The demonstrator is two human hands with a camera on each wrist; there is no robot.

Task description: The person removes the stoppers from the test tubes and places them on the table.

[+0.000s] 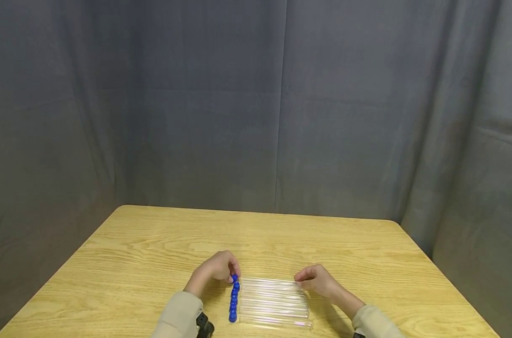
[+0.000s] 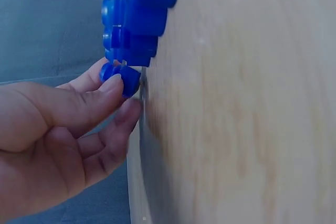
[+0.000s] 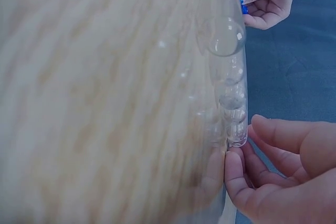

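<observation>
Several clear test tubes [image 1: 274, 303] lie side by side on the table, their blue caps [image 1: 233, 305] in a row at the left ends. My left hand [image 1: 222, 265] pinches the farthest blue cap [image 2: 128, 80] between thumb and fingers. That cap sits slightly askew from the row in the left wrist view. At the other end, my right hand [image 1: 319, 280] has thumb and curled fingers around the rounded end of the farthest test tube [image 3: 238, 136]. Its fingertips are close to the tabletop. The nearest tube [image 1: 281, 322] sticks out farther right than the others.
A wooden table [image 1: 154, 244] with rounded far corners carries the tubes near its front. Grey curtains [image 1: 205, 117] hang behind it and along both sides. Beige sleeves [image 1: 177, 314] cover the forearms, and a black wrist device [image 1: 204, 325] shows at the left cuff.
</observation>
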